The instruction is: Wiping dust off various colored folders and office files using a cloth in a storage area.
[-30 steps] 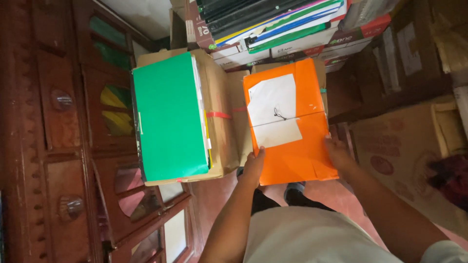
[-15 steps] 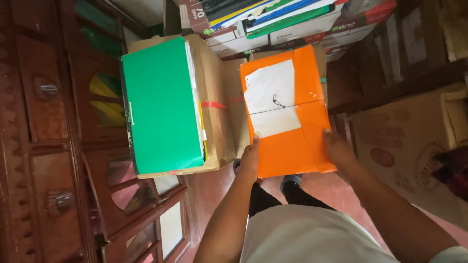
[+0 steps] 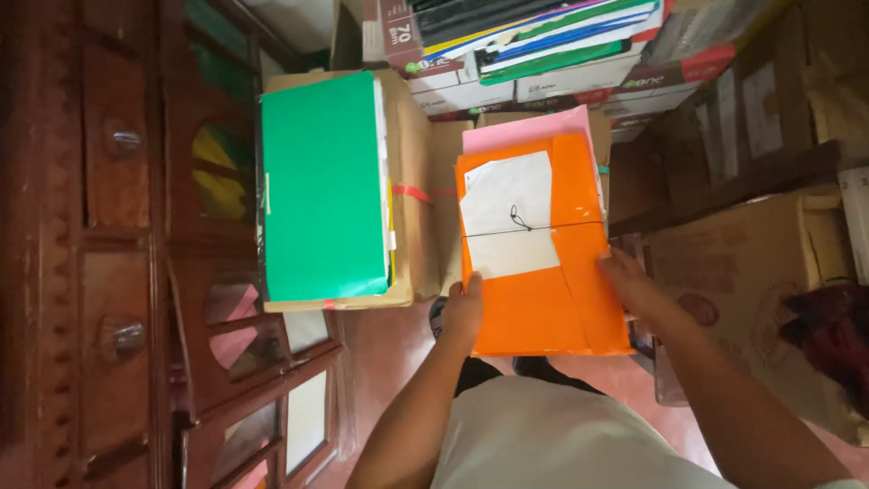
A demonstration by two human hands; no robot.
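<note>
Here both hands grip the same thing: a flat orange paper-wrapped bundle [image 3: 534,263], tied across its middle with thin dark string knotted over a white rectangular label. The left hand [image 3: 463,312] is closed on the bundle's near left edge, thumb lying on the orange face. The right hand [image 3: 629,285] clasps the near right edge, fingers curled under and out of sight. The bundle's long axis runs straight away from the person, so it lies directly ahead of both hands, and neither hand is clearly the nearer. A pink sheet [image 3: 534,129] shows past its far end, seemingly beneath it.

Just to the left, apart from the orange bundle, sits a green-covered stack of papers [image 3: 321,186] on top of a brown paper parcel [image 3: 412,172] bound with a red strip of tape. Beyond them stand white cardboard cartons [image 3: 507,86] with dark red bands, holding upright files in green, blue and black. A plain brown cardboard box [image 3: 742,263] stands to the right, and a dark carved wooden cabinet [image 3: 118,244] with glazed doors fills the left side.
</note>
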